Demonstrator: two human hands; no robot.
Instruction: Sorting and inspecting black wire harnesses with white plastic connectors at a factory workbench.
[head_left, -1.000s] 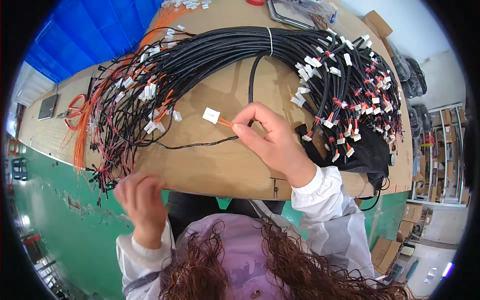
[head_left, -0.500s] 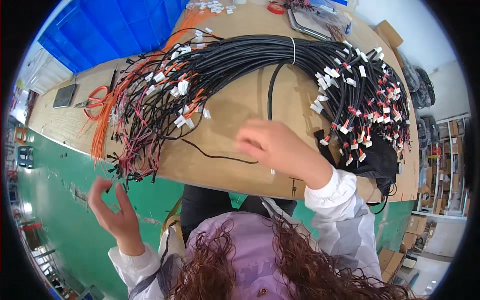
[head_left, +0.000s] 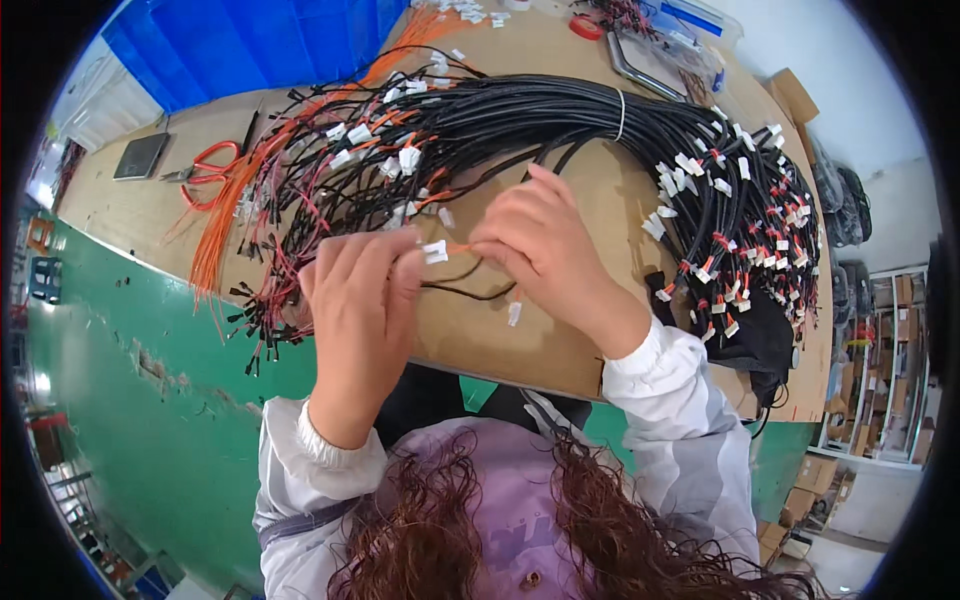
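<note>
A white plug connector (head_left: 435, 252) with a short orange wire (head_left: 459, 248) is held above the table between my two hands. My right hand (head_left: 550, 258) pinches that orange wire between thumb and fingers. The fingers of my left hand (head_left: 362, 305) are closed at the connector's left end; what they grip is hidden behind them. Below my right hand hangs a second white connector (head_left: 514, 313) on an orange wire. A big bundle of black cables (head_left: 530, 105), bound by a white tie (head_left: 621, 115), arches across the table behind my hands.
White connectors (head_left: 770, 258) with red and orange wires cover the bundle's right end. Loose orange wires (head_left: 213, 255), red-handled scissors (head_left: 213, 165) and a dark flat square (head_left: 142, 157) lie at left. Behind them stands a blue bin (head_left: 250, 50). A black cloth (head_left: 760, 340) lies at the right front.
My left hand has come up and right from beside the table edge to meet the connector. My right hand has turned and now pinches the orange wire. The view has shifted slightly.
</note>
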